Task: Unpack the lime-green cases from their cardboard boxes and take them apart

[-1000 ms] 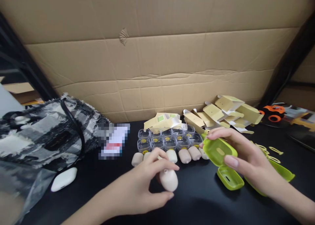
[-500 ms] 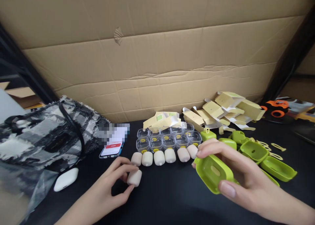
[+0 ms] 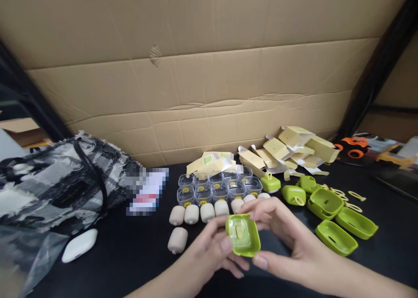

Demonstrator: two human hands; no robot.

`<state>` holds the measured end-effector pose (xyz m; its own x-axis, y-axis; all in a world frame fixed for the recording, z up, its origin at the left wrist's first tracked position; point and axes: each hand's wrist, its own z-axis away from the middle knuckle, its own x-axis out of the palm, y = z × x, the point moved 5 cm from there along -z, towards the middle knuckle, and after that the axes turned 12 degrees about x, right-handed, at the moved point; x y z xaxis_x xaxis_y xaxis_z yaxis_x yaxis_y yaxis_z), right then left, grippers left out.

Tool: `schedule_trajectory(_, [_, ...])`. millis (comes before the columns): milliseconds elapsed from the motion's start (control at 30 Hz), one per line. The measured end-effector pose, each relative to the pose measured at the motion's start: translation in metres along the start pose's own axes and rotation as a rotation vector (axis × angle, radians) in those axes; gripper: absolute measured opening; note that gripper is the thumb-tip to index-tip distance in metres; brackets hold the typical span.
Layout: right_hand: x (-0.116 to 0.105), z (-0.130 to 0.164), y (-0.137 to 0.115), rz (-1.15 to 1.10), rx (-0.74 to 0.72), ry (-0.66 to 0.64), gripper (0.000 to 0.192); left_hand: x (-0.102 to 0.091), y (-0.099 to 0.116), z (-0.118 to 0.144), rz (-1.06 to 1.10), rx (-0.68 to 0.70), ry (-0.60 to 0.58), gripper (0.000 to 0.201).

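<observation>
My left hand and my right hand both grip one small green plastic case shell, its hollow side facing me. The left thumb presses its left edge, while the right fingers and thumb hold its right side. A pale oval shows in its floor under a glossy patch. Left of my hands, a pinkish-beige barrel-shaped piece lies alone on the black table. Behind it runs a row of similar cream and pink pieces, partly hidden by my hands. Clear plastic cups with yellow stickers stand behind the row.
More green shells and cream loops lie on the right. Opened cardboard boxes are heaped at the back. To the left are a white earbud case, a blurred-out phone and a frayed bag. An orange-wheeled toy sits far right.
My left hand has left the pinkish-beige piece on the table and moved right onto the green case shell. My right hand has brought the shell leftward, to between both hands.
</observation>
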<state>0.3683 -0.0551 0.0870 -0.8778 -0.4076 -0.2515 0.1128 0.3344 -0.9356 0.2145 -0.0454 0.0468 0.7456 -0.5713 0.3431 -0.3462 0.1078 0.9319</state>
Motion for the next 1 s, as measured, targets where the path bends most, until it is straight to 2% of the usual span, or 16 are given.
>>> schedule_trajectory(67, [0.000,-0.002,0.003,0.012,0.007,0.015,0.029,0.007,-0.014,-0.008,0.226,-0.036,-0.045,0.053])
schedule_trajectory(133, [0.000,-0.004,0.004,0.042,0.014,0.019,0.024,0.005,-0.018,-0.009,0.319,-0.026,-0.037,0.053])
schedule_trajectory(267, [0.002,-0.007,0.005,-0.001,0.020,0.003,0.017,-0.003,-0.013,-0.002,0.325,-0.031,0.058,0.038])
schedule_trajectory(400, [0.006,-0.006,0.008,-0.035,0.063,-0.051,0.017,-0.002,-0.007,0.001,0.337,-0.046,0.128,0.028])
schedule_trajectory(533, [0.005,-0.005,0.009,0.067,0.053,-0.051,0.026,-0.007,-0.005,-0.001,0.264,-0.003,0.224,0.021])
schedule_trajectory(633, [-0.001,-0.009,0.012,0.173,0.064,0.096,0.020,-0.013,-0.004,-0.002,0.168,0.047,0.270,0.022])
schedule_trajectory(700, [-0.001,-0.013,0.015,0.163,0.112,0.154,0.020,-0.017,-0.003,-0.001,0.075,0.082,0.273,0.022])
schedule_trajectory(867, [0.014,-0.015,0.021,0.120,0.216,0.036,0.027,-0.022,-0.006,0.002,-0.116,0.155,0.245,0.022])
schedule_trajectory(1000, [0.019,-0.012,0.025,0.106,0.257,0.047,0.031,-0.020,-0.009,0.005,-0.157,0.175,0.234,0.026])
